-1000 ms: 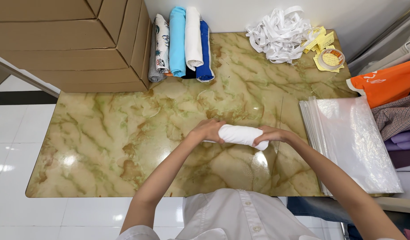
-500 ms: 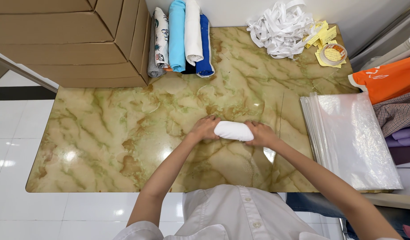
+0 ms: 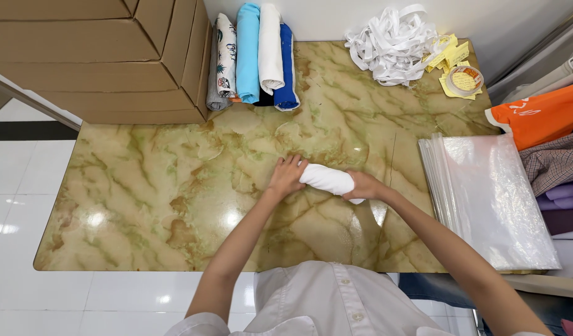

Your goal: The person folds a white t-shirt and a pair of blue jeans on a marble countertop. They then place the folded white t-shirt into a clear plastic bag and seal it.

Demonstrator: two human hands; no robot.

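White cloth roll [image 3: 327, 179] lies on the marble table [image 3: 143, 199], just fwd of the person, roughly mid-table; it looks fully rolled into a tight short cylinder w/ no loose flap showing, so the rolling seems about done; it isn't yet w/ the finished rolls [image 3: 255, 56] standing in a row at the far edge, nor in any of the clear plastic bags [image 3: 491, 199] stacked at the right; left hand [image 3: 286, 177] sits at the roll's left end, fingers curled over and pressing on it, palm down; right hand [image 3: 363, 185] wraps the right end, fingers closed round the cloth, thumb side up; both forearms reach fwd from the body and converge on the roll, elbows bent; further out: cardboard boxes [image 3: 100, 56] far left, a heap of white strips [image 3: 392, 43] and yellow tags [image 3: 451, 59] far right, orange garment [image 3: 541, 115] beyond the bags
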